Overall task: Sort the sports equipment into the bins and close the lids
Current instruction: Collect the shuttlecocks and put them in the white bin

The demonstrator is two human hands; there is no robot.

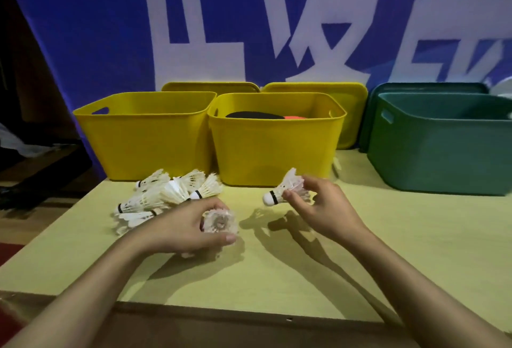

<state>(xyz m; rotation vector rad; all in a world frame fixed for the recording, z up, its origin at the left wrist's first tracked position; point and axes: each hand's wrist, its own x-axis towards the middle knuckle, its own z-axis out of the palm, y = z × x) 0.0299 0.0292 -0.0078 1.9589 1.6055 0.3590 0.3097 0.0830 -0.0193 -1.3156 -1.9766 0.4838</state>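
Two hands, each holding a shuttlecock, over a pale table with three open bins.

Left hand (pixel 191 230) curls round a feathered shuttlecock (pixel 220 221), skirt toward the camera; right hand (pixel 321 206) pinches a second shuttlecock (pixel 285 188) by its feathers, cork pointing left, above the table (pixel 360 250). Loose shuttlecock pile (pixel 163 195) beside the left hand. Beyond: left yellow bin (pixel 144 140); middle yellow bin (pixel 274 151) holding dark and orange items; green bin (pixel 440 151). Lids (pixel 352 103) stand behind, against a blue banner (pixel 83 29).
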